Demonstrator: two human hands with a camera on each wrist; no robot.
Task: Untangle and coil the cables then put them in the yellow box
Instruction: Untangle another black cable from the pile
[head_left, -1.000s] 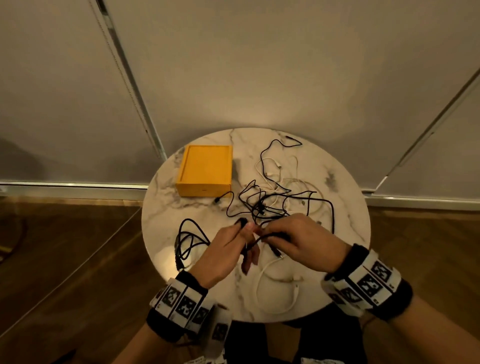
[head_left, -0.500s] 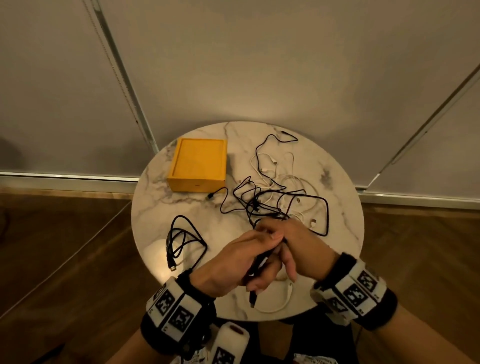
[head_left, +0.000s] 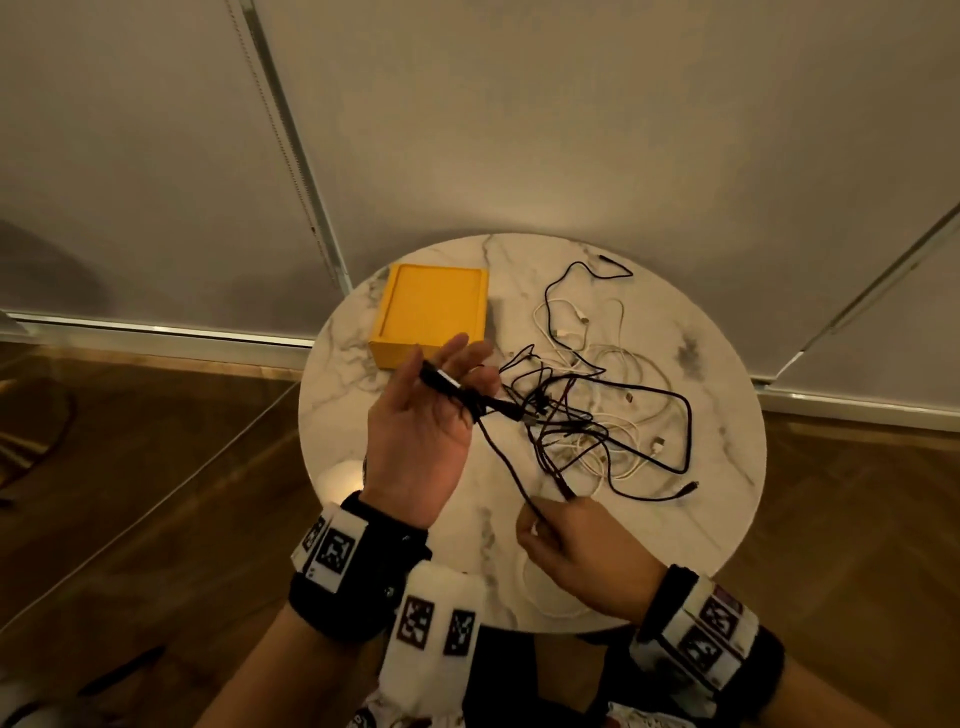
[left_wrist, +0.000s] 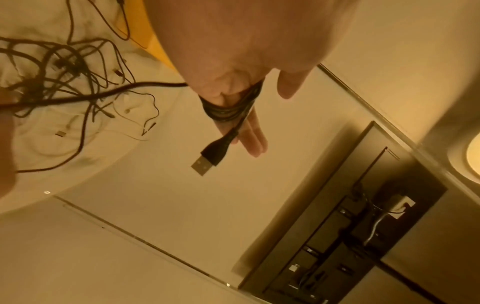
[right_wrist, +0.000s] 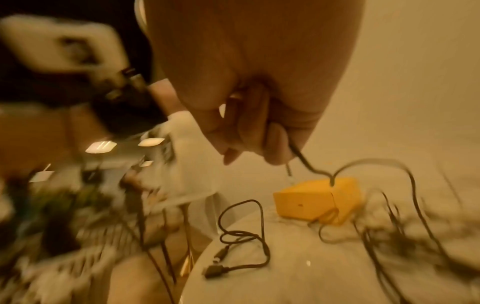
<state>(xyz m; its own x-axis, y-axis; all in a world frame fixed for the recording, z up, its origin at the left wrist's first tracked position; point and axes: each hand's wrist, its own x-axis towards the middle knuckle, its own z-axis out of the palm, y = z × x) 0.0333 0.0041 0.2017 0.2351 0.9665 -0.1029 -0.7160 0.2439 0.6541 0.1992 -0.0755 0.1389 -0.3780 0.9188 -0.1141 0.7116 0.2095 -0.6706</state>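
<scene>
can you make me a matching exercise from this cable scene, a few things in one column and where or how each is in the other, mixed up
Things:
1. left hand
2. right hand
3. yellow box
4. white cables

States:
A. lies loose on the marble table, tangled with black ones
B. sits at the far left of the tabletop, no cable inside
C. raised palm up, black cable wound round its fingers, USB plug sticking out
D. pinches a strand of the same black cable, near the table's front edge

Pairs: 1-C, 2-D, 3-B, 4-A
</scene>
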